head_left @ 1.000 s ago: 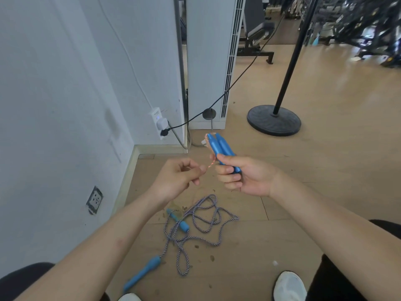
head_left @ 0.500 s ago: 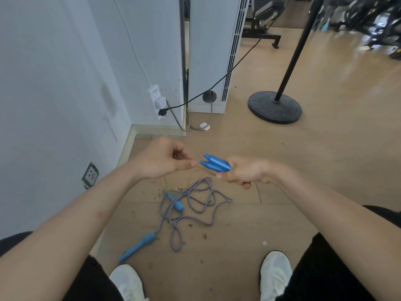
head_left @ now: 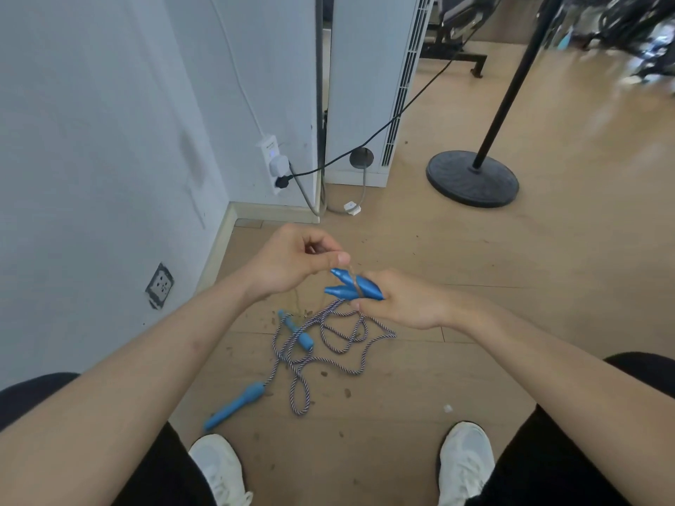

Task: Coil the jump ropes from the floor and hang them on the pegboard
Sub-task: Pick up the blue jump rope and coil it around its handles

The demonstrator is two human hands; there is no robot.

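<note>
My right hand (head_left: pixel 405 304) grips a pair of blue jump-rope handles (head_left: pixel 352 288), their tips pointing left. A thin, pale cord (head_left: pixel 350 277) crosses over the handles, and my left hand (head_left: pixel 292 264) pinches its end between thumb and fingers just above their tips. On the wooden floor below lies a second jump rope (head_left: pixel 328 341), purple-and-white twisted cord in loose loops. One of its blue handles (head_left: pixel 296 330) lies among the loops, the other (head_left: pixel 235 409) lies near my left shoe. No pegboard is in view.
A white wall (head_left: pixel 91 140) with sockets runs along the left. A white tall unit (head_left: pixel 369 85) stands in the corner with cables plugged nearby. A black stand with round base (head_left: pixel 473 178) is at the right. My white shoes (head_left: pixel 219 465) flank the rope. Gym equipment sits far back.
The view tilted down. My right hand turned the blue handles from upright to pointing left, and my left hand drew the thin cord across them.
</note>
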